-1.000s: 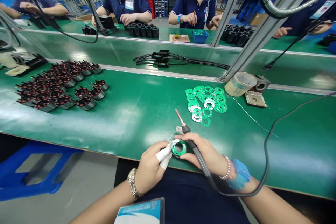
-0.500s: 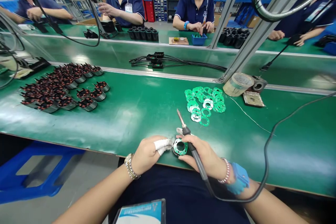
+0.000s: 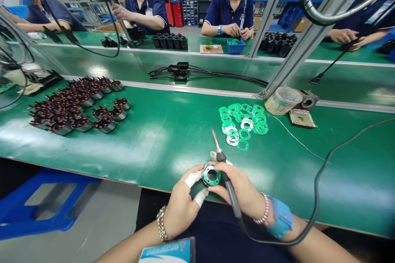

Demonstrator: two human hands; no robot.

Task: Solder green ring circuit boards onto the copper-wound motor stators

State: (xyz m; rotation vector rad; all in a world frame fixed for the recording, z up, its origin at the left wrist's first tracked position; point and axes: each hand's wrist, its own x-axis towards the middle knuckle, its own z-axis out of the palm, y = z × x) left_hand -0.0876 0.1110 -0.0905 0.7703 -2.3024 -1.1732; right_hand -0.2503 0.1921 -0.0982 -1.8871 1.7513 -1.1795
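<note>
While my left hand [image 3: 186,201] pinches the ring-shaped green circuit board [image 3: 212,175] with its white-wrapped fingers [image 3: 194,179], my right hand [image 3: 239,187] closes around the soldering iron [image 3: 228,187], its fingertips against the board's right edge. The board lies between my hands, held just above the surface [image 3: 154,148], and the iron's bare tip [image 3: 215,139] points away, just beyond it. I judge the tip the main risk: if it is hot, a slip of my right hand could swing it onto my wrapped fingers or the board. Tension in the cable [image 3: 315,197] running off to the right of my hands could tug the iron and cause that slip
</note>
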